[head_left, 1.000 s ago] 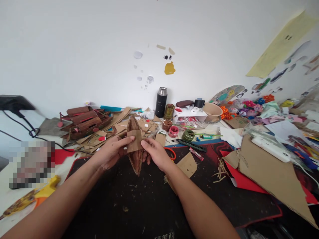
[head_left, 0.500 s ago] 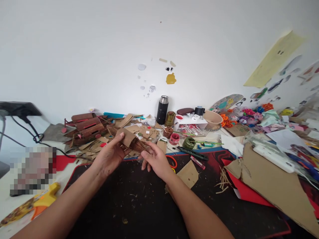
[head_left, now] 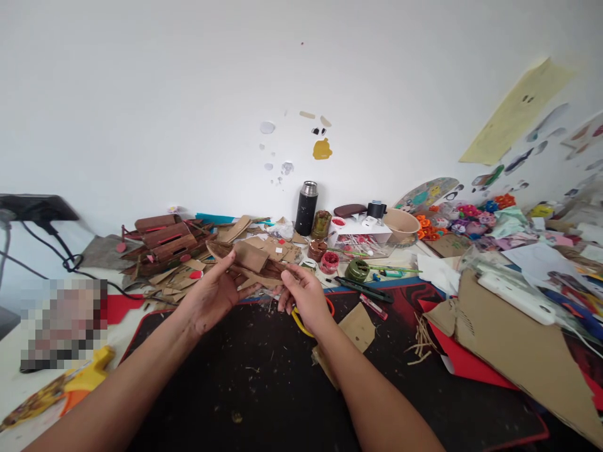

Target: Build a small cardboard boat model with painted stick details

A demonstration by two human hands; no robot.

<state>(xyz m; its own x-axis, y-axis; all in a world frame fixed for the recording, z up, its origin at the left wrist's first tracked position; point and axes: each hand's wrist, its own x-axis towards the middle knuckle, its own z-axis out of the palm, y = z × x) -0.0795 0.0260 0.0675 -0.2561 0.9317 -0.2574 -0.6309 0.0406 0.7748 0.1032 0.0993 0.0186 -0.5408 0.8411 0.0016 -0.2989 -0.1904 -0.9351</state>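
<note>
- My left hand (head_left: 214,298) supports the small brown boat (head_left: 272,271) from beneath; thumb laid over the top, the other fingers spread loosely under the hull.
- My right hand (head_left: 307,295) has its other end, thumb and forefinger closed together on it, remaining fingers curled below.
- Boat held roughly level, raised over the far edge of the black mat (head_left: 235,376), left of that edge's middle. A flat cardboard piece (head_left: 251,256) lies across its top, beside my left thumb.
- Scissors (head_left: 300,322) on the mat, yellow handle just under my right hand.
- Pink tube (head_left: 374,307) near the mat's far edge: pale label, lettering too small to read.
- Big cardboard sheet (head_left: 518,351) over the mat's right edge: dark print marks near its upper left corner, illegible from here.
- Worktop's far edge, by the wall: black flask (head_left: 307,210) with pale specks, no wording I can make out. Nearer me, open paint jars: brown (head_left: 317,250), red (head_left: 328,262) and green (head_left: 357,270).
- Larger boat model (head_left: 167,238) toward the worktop's far left corner, cardboard scraps (head_left: 181,284) beside it.
- Worktop's left edge: yellow glue gun (head_left: 94,370); patch above it pixelated, unreadable.
</note>
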